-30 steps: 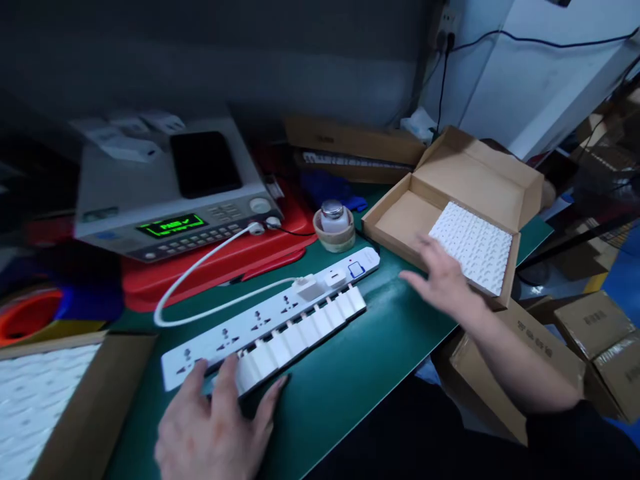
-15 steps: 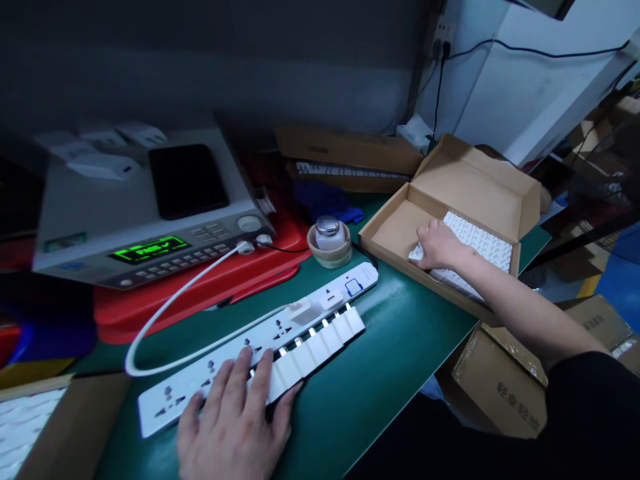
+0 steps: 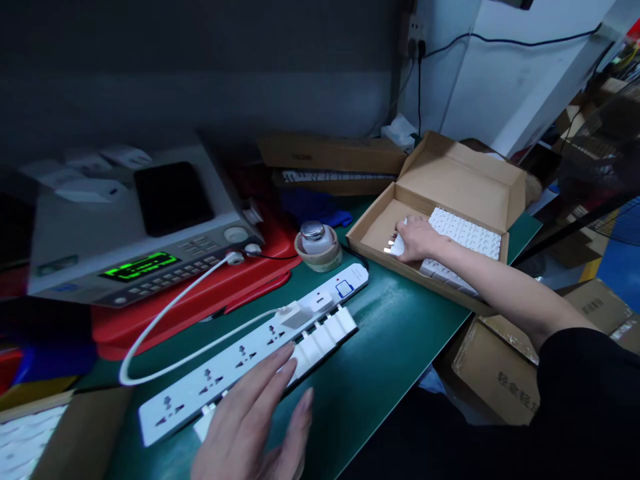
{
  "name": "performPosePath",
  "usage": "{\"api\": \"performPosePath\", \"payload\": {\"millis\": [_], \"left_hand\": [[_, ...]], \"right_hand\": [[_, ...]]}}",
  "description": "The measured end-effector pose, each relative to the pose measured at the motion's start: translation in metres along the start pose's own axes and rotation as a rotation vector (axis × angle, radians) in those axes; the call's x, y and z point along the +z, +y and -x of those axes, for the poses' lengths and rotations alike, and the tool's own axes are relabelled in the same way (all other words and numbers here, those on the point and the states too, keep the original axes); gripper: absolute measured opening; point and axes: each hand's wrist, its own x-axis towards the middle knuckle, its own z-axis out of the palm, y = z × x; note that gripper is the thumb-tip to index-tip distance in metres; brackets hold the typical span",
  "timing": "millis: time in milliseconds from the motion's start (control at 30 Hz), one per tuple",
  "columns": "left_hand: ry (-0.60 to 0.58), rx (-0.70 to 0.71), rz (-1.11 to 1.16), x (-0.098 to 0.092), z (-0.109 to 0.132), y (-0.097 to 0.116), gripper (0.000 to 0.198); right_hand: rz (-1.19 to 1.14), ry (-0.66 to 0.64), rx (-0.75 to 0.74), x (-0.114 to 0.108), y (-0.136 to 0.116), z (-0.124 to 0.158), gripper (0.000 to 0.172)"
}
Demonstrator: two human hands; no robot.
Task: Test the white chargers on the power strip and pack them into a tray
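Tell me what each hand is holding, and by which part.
The right hand grips a white plug adapter by its body, with its metal prongs left bare. The left hand holds nothing; it is open over the white power strip.

Left hand (image 3: pixel 250 427) is hovering over the near end of a power strip (image 3: pixel 240 360), which lies on the bench mat (image 3: pixel 400 340) with a row of plug adapters (image 3: pixel 323 343) along its edge nearest the person. Right hand (image 3: pixel 417 239) is inside an open cardboard box (image 3: pixel 450 167), over a small adapter (image 3: pixel 397 245) beside a block of more adapters (image 3: pixel 463 233). Past the strip and left of the box there's a small jar (image 3: pixel 314 239) in a dish (tiny thing, easy to miss). Farther left, beyond the left hand, a bench instrument (image 3: pixel 140 267) sits on a plastic tray (image 3: pixel 200 293), with a phone (image 3: pixel 173 198) on top. Cartons (image 3: pixel 493 373) sit below the right forearm.
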Motion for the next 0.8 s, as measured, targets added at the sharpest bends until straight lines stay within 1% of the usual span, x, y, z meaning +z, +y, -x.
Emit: {"api": "performPosePath", "payload": {"millis": [67, 100, 133, 167, 200, 233, 267, 333, 367, 400, 467, 533, 600, 667, 733, 800], "left_hand": [[0.015, 0.054, 0.03, 0.004, -0.029, 0.009, 0.076], [0.031, 0.064, 0.04, 0.008, -0.045, 0.013, 0.074], [0.049, 0.073, 0.047, 0.012, -0.061, 0.015, 0.071], [0.063, 0.085, 0.05, 0.019, -0.078, 0.017, 0.068], [0.071, 0.104, 0.051, 0.027, -0.095, 0.018, 0.065], [0.063, 0.128, 0.051, 0.036, -0.112, 0.019, 0.061], [0.038, 0.155, 0.05, 0.048, -0.129, 0.02, 0.058], [-0.062, 0.193, 0.044, 0.076, -0.163, 0.023, 0.055], [-0.127, 0.205, 0.038, 0.092, -0.179, 0.025, 0.056], [-0.199, 0.216, 0.028, 0.109, -0.194, 0.028, 0.058], [-0.337, 0.234, -0.004, 0.143, -0.222, 0.036, 0.064], [-0.451, 0.255, -0.019, 0.175, -0.248, 0.044, 0.071], [-0.545, 0.284, 0.01, 0.204, -0.272, 0.052, 0.077], [-0.631, 0.337, 0.068, 0.229, -0.294, 0.057, 0.085], [-0.719, 0.396, 0.111, 0.249, -0.313, 0.059, 0.092], [-0.802, 0.448, 0.135, 0.262, -0.328, 0.059, 0.097]], "right_hand": [[-0.098, 0.145, -0.046, -0.012, 0.001, 0.018, 0.08], [-0.167, 0.221, -0.098, -0.019, 0.0, 0.031, 0.085], [-0.234, 0.279, -0.175, -0.024, -0.002, 0.047, 0.09], [-0.288, 0.31, -0.268, -0.026, -0.006, 0.063, 0.095], [-0.311, 0.298, -0.367, -0.025, -0.011, 0.08, 0.097], [-0.309, 0.256, -0.467, -0.019, -0.017, 0.097, 0.097], [-0.291, 0.206, -0.535, -0.009, -0.024, 0.111, 0.097], [-0.206, 0.129, -0.605, 0.022, -0.039, 0.131, 0.092], [-0.18, 0.118, -0.62, 0.042, -0.044, 0.136, 0.092], [-0.195, 0.134, -0.612, 0.061, -0.049, 0.139, 0.094], [-0.267, 0.214, -0.609, 0.095, -0.052, 0.138, 0.099], [-0.35, 0.292, -0.618, 0.117, -0.052, 0.135, 0.1], [-0.408, 0.32, -0.634, 0.125, -0.05, 0.132, 0.095], [-0.45, 0.313, -0.648, 0.123, -0.049, 0.13, 0.085], [-0.479, 0.301, -0.663, 0.118, -0.048, 0.129, 0.075], [-0.494, 0.294, -0.668, 0.113, -0.047, 0.128, 0.069]]}}
